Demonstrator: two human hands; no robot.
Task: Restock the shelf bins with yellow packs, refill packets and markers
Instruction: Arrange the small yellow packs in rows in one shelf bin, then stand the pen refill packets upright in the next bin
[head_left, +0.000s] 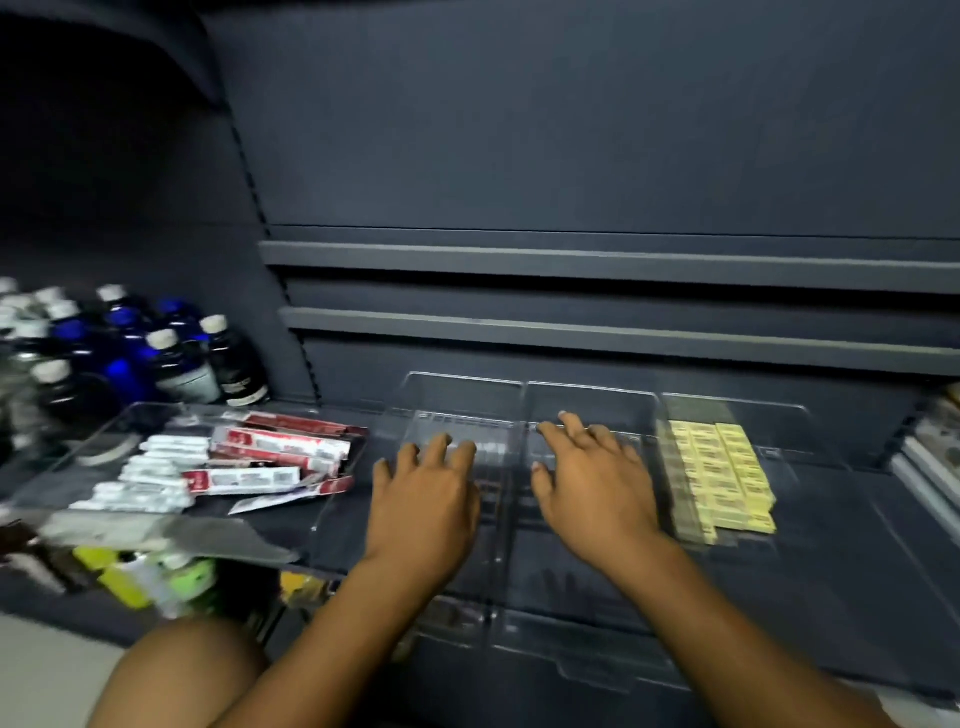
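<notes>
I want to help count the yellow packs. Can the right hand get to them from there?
Probably yes. The right hand rests open on the clear bin right beside the yellow packs, holding nothing. Nothing covers them, and only a low clear wall stands between.
</notes>
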